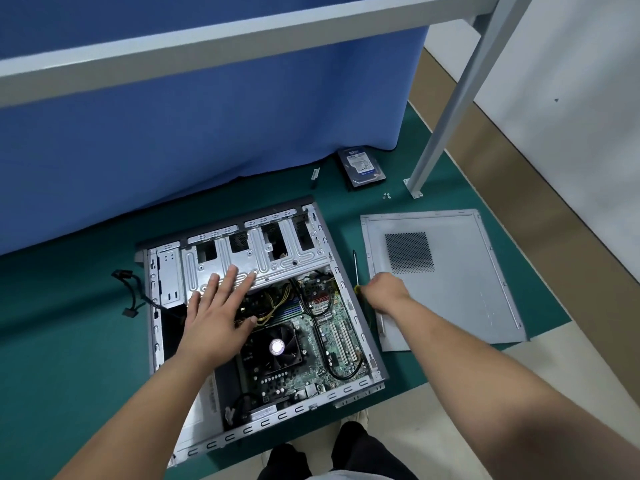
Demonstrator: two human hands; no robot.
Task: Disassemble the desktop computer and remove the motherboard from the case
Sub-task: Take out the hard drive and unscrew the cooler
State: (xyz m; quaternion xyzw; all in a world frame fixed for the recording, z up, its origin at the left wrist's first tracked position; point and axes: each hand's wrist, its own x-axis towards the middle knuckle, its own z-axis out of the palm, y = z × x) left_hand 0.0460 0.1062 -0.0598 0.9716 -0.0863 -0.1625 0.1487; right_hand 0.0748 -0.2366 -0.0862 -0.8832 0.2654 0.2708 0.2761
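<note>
Bare forearms, no sleeves; black trousers (360, 452), light shoes (360, 415).

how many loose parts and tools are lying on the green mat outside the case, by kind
hard drive: 1
side panel: 1
screwdriver: 1, gripped by the right hand
small screws: 2, as far as I can tell
small bracket strip: 1
total: 6

blue curtain (194, 126) (hanging), green mat (69, 306), metal post (446, 123)
</note>
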